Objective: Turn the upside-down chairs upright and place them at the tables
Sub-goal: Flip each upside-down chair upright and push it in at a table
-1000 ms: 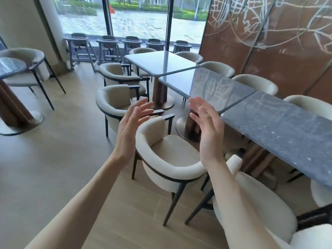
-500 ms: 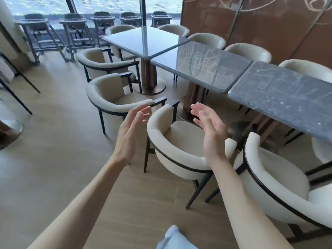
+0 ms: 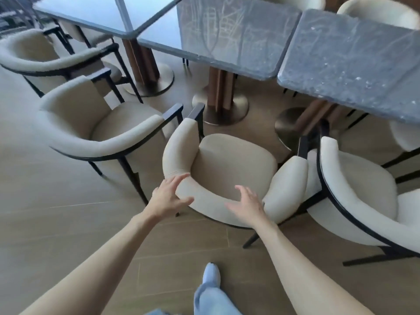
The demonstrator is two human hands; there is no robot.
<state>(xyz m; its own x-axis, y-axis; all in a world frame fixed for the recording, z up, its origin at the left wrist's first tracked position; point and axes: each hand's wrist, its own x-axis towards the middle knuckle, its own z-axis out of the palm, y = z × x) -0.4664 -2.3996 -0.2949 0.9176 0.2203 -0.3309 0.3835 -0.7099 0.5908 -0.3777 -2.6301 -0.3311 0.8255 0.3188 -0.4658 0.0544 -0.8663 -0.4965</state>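
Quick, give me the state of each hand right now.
Left hand: open, fingers spread on the chair backrest, not closed around it.
Right hand: open, over the backrest; contact cannot be told.

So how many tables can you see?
3, side by side in a row: the left table at the top left, the middle table beside it, and the right table at the far right. More may be out of view.

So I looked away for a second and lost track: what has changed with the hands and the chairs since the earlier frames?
Both hands came down from mid-air to the curved backrest of the middle chair. The left hand now touches its outer rim; the right hand is open over the back, contact unclear. The view dropped closer and a foot has stepped forward. The chairs stay upright by the tables.
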